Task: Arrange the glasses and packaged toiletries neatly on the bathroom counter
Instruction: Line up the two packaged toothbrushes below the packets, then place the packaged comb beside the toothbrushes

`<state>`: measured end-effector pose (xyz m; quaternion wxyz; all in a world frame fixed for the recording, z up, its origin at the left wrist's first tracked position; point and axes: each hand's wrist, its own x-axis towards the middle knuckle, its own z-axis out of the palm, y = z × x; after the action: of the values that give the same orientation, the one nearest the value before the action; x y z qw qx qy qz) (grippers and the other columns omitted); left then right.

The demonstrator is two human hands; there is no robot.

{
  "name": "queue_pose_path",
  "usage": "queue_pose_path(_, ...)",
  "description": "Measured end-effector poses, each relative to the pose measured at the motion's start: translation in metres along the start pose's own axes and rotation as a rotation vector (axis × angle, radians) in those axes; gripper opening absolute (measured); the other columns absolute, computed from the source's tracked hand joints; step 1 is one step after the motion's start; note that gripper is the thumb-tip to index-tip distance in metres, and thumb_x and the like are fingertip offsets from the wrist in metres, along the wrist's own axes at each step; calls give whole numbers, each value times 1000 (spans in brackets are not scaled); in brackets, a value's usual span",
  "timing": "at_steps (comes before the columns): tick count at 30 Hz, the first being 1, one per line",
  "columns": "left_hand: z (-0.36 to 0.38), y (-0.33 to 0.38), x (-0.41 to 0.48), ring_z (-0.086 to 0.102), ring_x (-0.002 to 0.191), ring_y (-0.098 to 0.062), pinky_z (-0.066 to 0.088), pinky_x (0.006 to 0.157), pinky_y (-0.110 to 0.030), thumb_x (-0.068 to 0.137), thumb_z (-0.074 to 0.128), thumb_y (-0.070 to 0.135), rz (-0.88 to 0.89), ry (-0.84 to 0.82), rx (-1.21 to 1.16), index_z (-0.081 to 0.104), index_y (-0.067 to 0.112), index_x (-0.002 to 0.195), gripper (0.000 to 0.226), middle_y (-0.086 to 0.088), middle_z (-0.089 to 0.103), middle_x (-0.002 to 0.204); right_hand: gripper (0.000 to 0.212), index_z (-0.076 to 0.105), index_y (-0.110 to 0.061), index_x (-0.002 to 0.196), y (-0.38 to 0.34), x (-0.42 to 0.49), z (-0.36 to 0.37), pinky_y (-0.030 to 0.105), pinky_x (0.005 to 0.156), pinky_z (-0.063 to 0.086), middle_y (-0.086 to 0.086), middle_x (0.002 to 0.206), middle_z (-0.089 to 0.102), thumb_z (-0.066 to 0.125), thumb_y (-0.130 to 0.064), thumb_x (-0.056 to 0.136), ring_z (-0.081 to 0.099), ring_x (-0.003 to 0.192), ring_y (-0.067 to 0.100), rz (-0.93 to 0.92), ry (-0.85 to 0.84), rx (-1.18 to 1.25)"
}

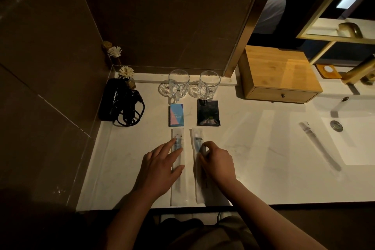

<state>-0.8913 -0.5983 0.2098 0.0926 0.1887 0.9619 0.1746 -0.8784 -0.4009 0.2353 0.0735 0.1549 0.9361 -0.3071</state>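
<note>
Two clear glass mugs, the left mug (178, 83) and the right mug (209, 84), stand side by side at the back of the white counter (253, 148), handles toward me. In front of them lie a blue and pink box (176, 115) and a black sachet (208, 113). Nearer me, two long white toothbrush packets lie parallel: the left packet (178, 188) and the right packet (196, 142). My left hand (160, 168) rests flat on the left packet, fingers spread. My right hand (218, 161) pinches the right packet with curled fingers.
A black hair dryer (115, 105) with coiled cord lies at the left, beside a small flower diffuser (126, 74). A wooden drawer box (279, 75) stands at the back right. Another clear packet (319, 146) lies by the sink (357, 142) and gold faucet (361, 71).
</note>
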Motion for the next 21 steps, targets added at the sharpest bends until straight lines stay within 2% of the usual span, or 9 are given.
queue_pose_path(8, 3, -2, 0, 30, 144, -17, 29, 112, -43, 90, 42, 64, -8, 2, -4, 37, 41, 145, 59, 9, 26, 162, 24, 58, -22, 118, -2, -3, -1, 35, 76, 59, 7, 95, 74, 55, -30, 96, 68, 77, 25, 11, 21, -2)
queue_pose_path(16, 3, -4, -1, 34, 141, -17, 32, 110, -44, 88, 39, 65, 2, 27, -57, 40, 41, 142, 59, 9, 30, 160, 22, 59, -21, 115, -1, -4, -5, 33, 75, 57, 7, 94, 74, 58, -29, 95, 68, 78, 25, 0, 19, 49)
queue_pose_path(21, 3, -5, -3, 36, 139, -16, 35, 109, -43, 88, 35, 67, -25, 59, -118, 35, 46, 140, 57, 10, 29, 159, 33, 54, -22, 127, 4, -7, -8, 28, 75, 52, 4, 94, 74, 58, -32, 95, 68, 77, 19, -5, 41, 117)
